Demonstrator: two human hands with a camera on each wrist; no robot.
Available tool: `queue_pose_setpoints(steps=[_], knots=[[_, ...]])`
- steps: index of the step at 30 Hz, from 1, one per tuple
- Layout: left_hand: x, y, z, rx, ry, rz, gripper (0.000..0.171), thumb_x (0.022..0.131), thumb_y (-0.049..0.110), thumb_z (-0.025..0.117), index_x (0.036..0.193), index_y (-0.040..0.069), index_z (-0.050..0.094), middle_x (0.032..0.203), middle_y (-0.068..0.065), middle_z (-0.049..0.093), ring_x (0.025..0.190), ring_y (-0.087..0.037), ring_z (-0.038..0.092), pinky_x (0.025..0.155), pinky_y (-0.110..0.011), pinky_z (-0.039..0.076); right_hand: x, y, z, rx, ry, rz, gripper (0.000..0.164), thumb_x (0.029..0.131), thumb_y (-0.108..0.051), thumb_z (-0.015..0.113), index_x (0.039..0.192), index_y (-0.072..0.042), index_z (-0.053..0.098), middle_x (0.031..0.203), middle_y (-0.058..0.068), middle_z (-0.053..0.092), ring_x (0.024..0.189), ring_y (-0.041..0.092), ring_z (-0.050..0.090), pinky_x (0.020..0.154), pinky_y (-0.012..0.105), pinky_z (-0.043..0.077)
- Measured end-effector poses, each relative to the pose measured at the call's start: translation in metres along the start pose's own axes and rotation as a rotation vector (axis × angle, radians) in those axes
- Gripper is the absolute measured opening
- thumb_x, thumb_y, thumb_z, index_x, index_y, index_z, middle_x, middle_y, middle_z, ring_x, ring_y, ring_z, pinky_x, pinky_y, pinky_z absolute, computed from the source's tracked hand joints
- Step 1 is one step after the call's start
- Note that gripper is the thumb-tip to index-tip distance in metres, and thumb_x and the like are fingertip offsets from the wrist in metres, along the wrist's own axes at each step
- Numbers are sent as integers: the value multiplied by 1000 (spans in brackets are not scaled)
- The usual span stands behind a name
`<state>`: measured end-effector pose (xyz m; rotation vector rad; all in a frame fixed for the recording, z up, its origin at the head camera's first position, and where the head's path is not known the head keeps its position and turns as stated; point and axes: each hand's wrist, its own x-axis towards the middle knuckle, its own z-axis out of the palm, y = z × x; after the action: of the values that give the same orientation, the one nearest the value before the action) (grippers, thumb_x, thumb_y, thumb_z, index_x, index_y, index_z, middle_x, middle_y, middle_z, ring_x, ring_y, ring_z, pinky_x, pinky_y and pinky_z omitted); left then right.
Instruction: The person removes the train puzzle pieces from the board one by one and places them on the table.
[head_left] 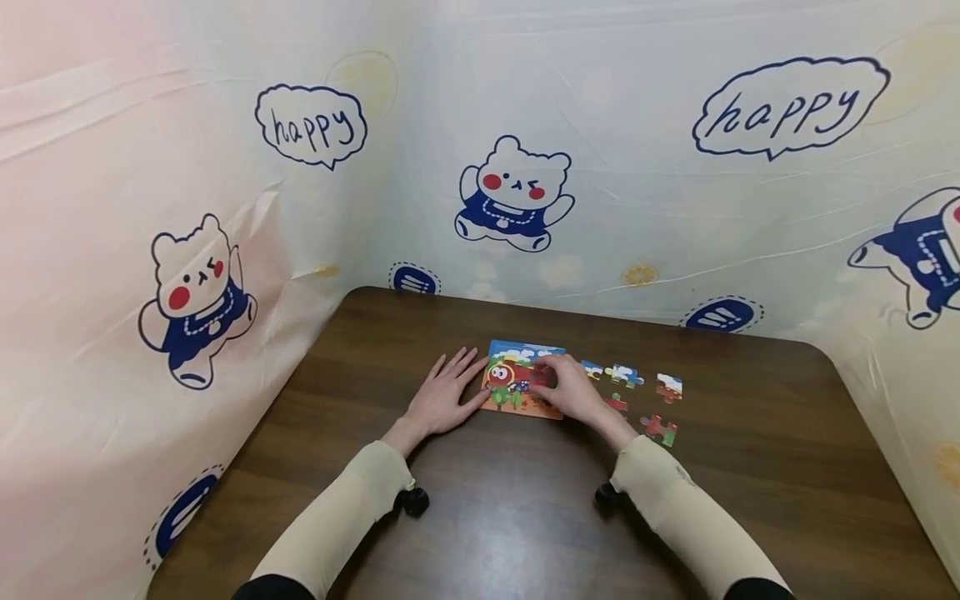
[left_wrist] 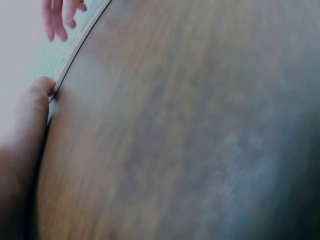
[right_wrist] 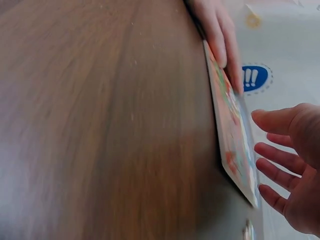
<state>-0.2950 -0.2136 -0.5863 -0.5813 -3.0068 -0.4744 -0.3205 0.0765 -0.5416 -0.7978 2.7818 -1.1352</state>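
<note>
A small jigsaw puzzle board [head_left: 522, 407] lies on the table, with a blue sky, clouds and a round red character with big eyes. My left hand [head_left: 441, 398] rests at its left side, fingers spread, fingertips and thumb touching the edge. Over the right part of the board is my right hand [head_left: 576, 392], fingers loosely bent. In the right wrist view the thumb and fingers of the right hand [right_wrist: 292, 162] are apart with nothing between them, just above the board [right_wrist: 231, 125]. The right hand hides part of the picture.
Loose jigsaw pieces lie right of the board: a sky piece [head_left: 624, 376], a white-and-brown piece [head_left: 669, 387], a red-green piece [head_left: 660, 429] and others partly behind the right hand. The brown wooden table [head_left: 487, 517] meets a printed curtain [head_left: 637, 225] at the back and sides.
</note>
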Motion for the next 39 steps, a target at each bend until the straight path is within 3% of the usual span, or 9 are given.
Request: queue_pose_setpoints(steps=[3, 6, 11, 16, 20, 27, 34, 39], knots=[[0, -1, 0, 10, 4, 2, 72, 110, 65, 49, 172, 28, 40, 183, -5, 30, 173, -28, 22, 141, -61, 14, 9, 9, 15, -27, 8, -58, 42, 100, -21, 83, 134, 0, 74, 123, 18, 76, 112, 33, 68, 98, 54, 57], [0, -1, 0, 2, 1, 4, 72, 111, 64, 49, 172, 28, 41, 183, -5, 30, 173, -28, 22, 141, -61, 14, 12, 9, 23, -39, 12, -78, 43, 99, -27, 85, 133, -3, 75, 124, 18, 74, 116, 36, 68, 103, 58, 53], [1, 0, 0, 4, -7, 0, 72, 111, 65, 48, 172, 29, 40, 184, -4, 29, 173, -28, 22, 141, -61, 14, 15, 4, 31, -24, 20, -42, 47, 95, -30, 88, 134, -6, 76, 133, 20, 71, 128, 42, 62, 112, 70, 43], [1, 1, -1, 7, -11, -7, 72, 110, 66, 48, 172, 31, 40, 184, -3, 29, 174, -28, 21, 141, -61, 13, 20, 7, 37, 22, 8, 2, 44, 97, -27, 86, 134, -5, 75, 130, 19, 75, 121, 36, 67, 111, 59, 51], [1, 1, 0, 10, -19, -11, 72, 110, 67, 47, 173, 32, 39, 184, -3, 28, 174, -27, 20, 141, -61, 12, 19, -3, 28, 149, -18, 81, 40, 98, -14, 84, 134, 1, 74, 122, 20, 76, 107, 31, 71, 98, 45, 61], [1, 0, 0, -3, -21, -10, 72, 110, 67, 47, 173, 31, 39, 184, -3, 27, 174, -27, 20, 141, -61, 12, 20, -6, 22, 389, -30, 211, 43, 101, -7, 79, 141, 5, 69, 126, 24, 77, 101, 26, 68, 84, 22, 53], [3, -1, 0, -11, -29, -17, 66, 110, 69, 45, 170, 40, 43, 185, -2, 25, 175, -27, 17, 141, -62, 10, 22, -4, 21, 467, -33, 263, 44, 103, -10, 77, 144, 3, 68, 131, 24, 76, 102, 25, 65, 83, 22, 50], [2, 0, 1, -13, -24, -8, 66, 110, 67, 46, 170, 38, 42, 185, -4, 26, 174, -29, 18, 141, -63, 11, 22, -4, 20, 500, -50, 286, 44, 103, -10, 76, 145, 2, 67, 133, 24, 75, 101, 23, 63, 83, 24, 49]])
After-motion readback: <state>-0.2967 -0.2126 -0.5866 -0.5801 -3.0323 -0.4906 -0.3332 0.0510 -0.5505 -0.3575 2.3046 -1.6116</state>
